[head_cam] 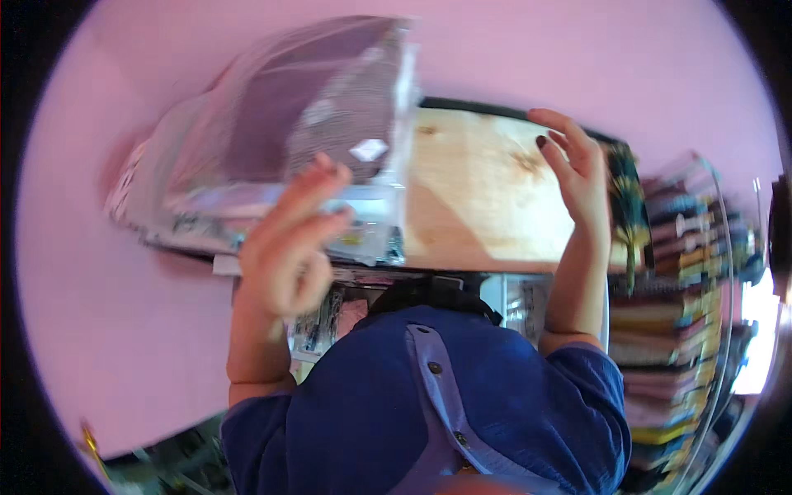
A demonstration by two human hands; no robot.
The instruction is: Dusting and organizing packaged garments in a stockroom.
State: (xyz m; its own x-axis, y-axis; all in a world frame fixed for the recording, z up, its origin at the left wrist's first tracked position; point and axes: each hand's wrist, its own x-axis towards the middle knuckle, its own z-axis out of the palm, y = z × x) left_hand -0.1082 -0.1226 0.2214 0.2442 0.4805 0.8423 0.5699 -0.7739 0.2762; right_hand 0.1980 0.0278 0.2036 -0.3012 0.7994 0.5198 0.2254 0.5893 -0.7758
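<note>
My left hand (291, 241) is blurred and hovers over the near part of a stack of clear plastic packages (266, 117), its fingers apart and nothing seen in them. Dark purple and grey-brown folded fabric shows through the top package, which bears a small white label. My right hand (572, 161) is raised over the right part of a light wooden tabletop (470, 185), its fingers spread and holding nothing. Whether either hand touches the surface below it cannot be told.
Greenish and gold decoration (628, 204) lies at the table's right end. Beyond it, folded fabrics in many colours (662, 371) are stacked on the right behind a curved clear edge. Below the tabletop, by my body, are packaged items (322, 315). A pink wall (526, 49) surrounds the table.
</note>
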